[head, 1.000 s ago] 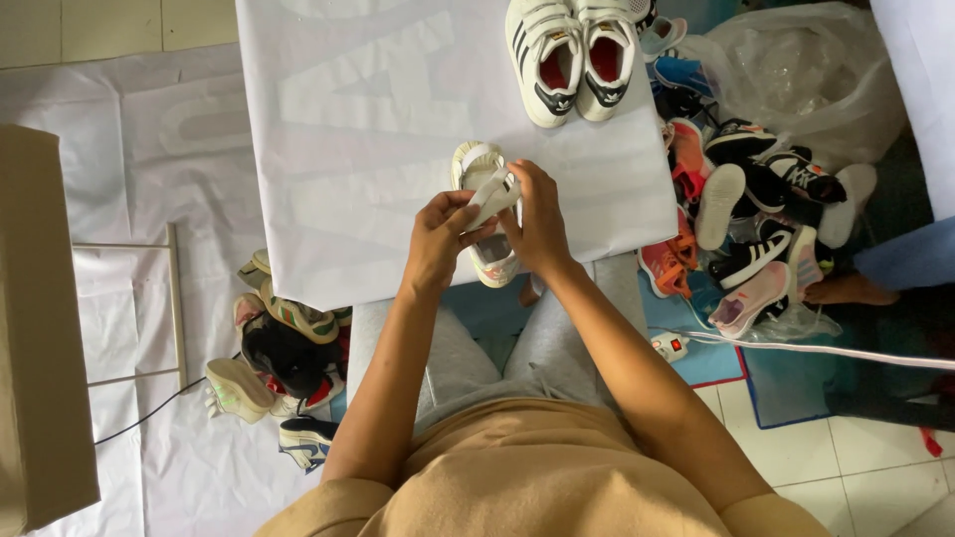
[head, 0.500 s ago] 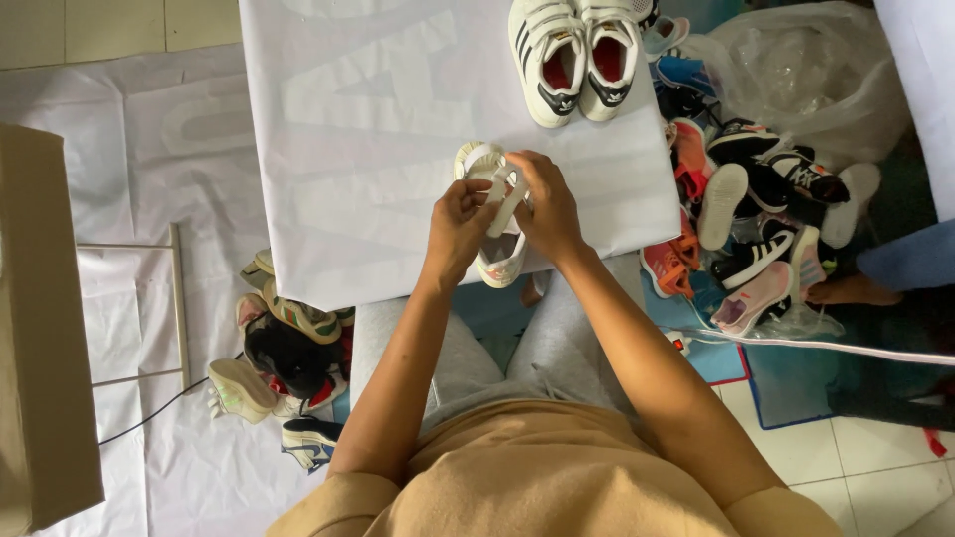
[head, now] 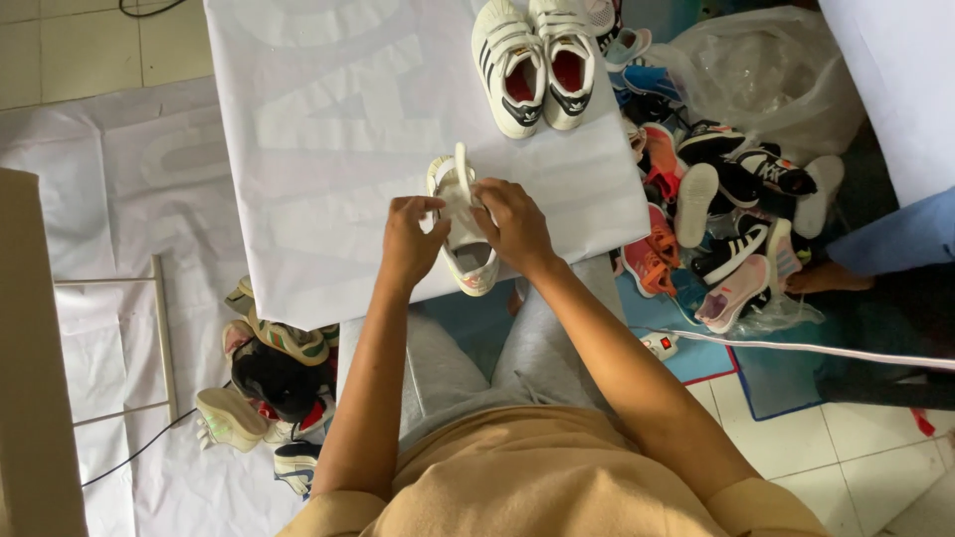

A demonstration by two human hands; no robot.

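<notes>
A small cream-white shoe [head: 468,254] lies on the white-covered table [head: 328,129], its toe pointing away and its heel at the near edge. My left hand [head: 411,239] pinches its left side near the tongue. My right hand [head: 512,224] grips its strap and upper from the right. Both hands are on this one shoe. A pair of white sneakers with dark stripes and red insoles [head: 537,65] stands at the table's far right.
A heap of mixed shoes [head: 716,209] lies on the floor at the right beside a clear plastic bag [head: 756,75]. More shoes [head: 264,368] sit under the table's left. Another person's foot [head: 826,278] is at the right. A cardboard box [head: 35,358] stands left.
The shoe has come down from a tilted, lifted hold onto the table, sole down. Both hands shifted with it and stay on its upper.
</notes>
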